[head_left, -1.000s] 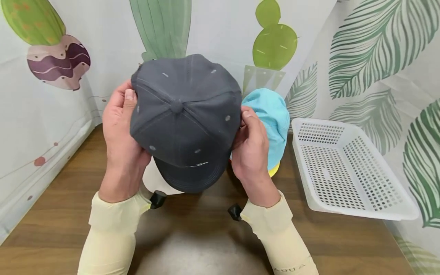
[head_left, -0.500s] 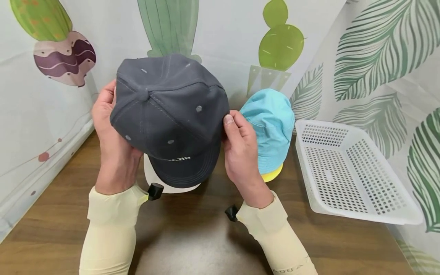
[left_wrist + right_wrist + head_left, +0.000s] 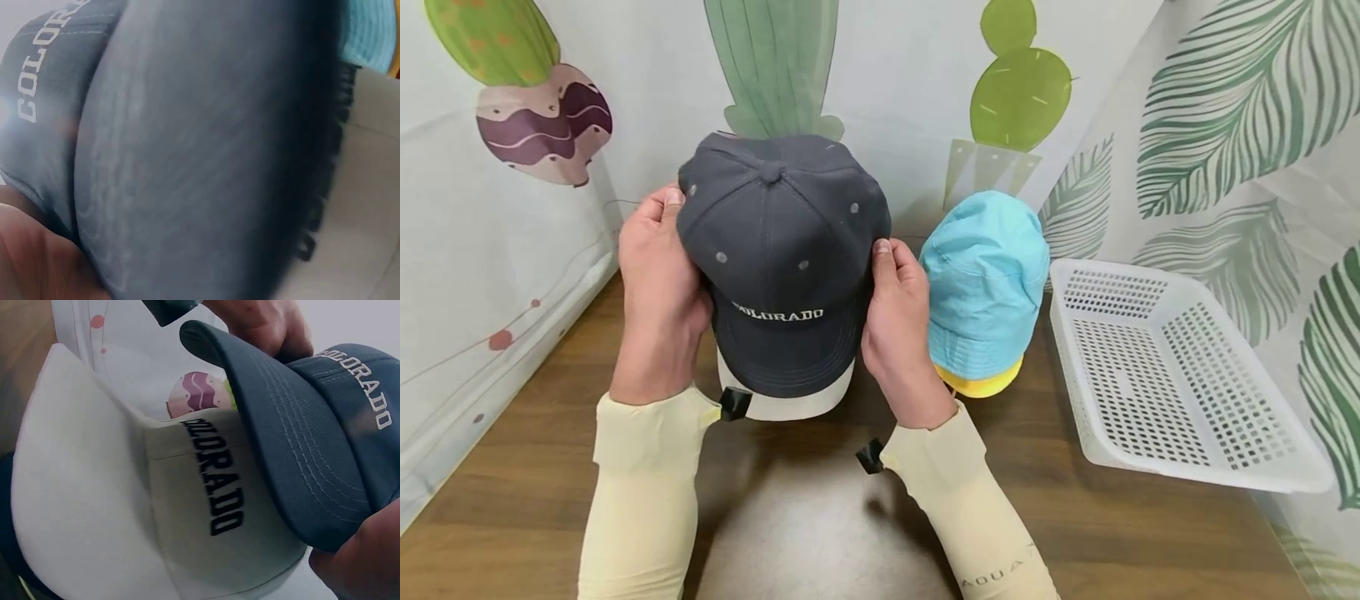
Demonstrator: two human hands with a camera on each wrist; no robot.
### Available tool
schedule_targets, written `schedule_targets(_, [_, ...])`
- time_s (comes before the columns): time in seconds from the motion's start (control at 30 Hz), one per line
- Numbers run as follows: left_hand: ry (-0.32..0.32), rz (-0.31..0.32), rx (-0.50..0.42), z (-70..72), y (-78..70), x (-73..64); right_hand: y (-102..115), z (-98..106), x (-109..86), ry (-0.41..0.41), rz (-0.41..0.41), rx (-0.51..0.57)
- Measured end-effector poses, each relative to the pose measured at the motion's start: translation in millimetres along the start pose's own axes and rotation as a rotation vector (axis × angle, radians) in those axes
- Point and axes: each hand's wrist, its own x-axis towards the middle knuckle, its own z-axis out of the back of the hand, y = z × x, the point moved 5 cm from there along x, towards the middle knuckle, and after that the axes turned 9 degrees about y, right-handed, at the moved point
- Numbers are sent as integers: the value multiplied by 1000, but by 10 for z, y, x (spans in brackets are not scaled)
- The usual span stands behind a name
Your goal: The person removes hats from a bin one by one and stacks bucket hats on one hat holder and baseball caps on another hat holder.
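A dark grey-blue baseball cap with white COLORADO lettering hangs brim-forward between both hands. My left hand grips its left side, thumb on the outside. On the opposite side my right hand pinches the cap's lower edge. Right below it is a cream cap with dark COLORADO lettering; in the head view only its brim shows past the dark brim. In the right wrist view the dark cap overlaps the cream cap's crown, and a dark edge shows beneath the cream brim.
To the right stands a light-blue bucket hat on top of something with a yellow brim. A white perforated plastic basket sits at the right on the wooden table. Printed cloth hangs behind.
Both hands have turned the dark cap so its lettering faces forward, and lowered it over the cream cap. The right hand has moved left, away from the blue hat, which shows fully.
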Motion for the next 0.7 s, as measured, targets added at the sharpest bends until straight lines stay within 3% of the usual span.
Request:
schedule_targets(0.47, [77, 143, 189, 173, 236, 144, -232, 139, 68, -152, -147, -116])
schedule_targets(0.7, [85, 173, 386, 264, 279, 194, -291, 190, 76, -186, -183, -149])
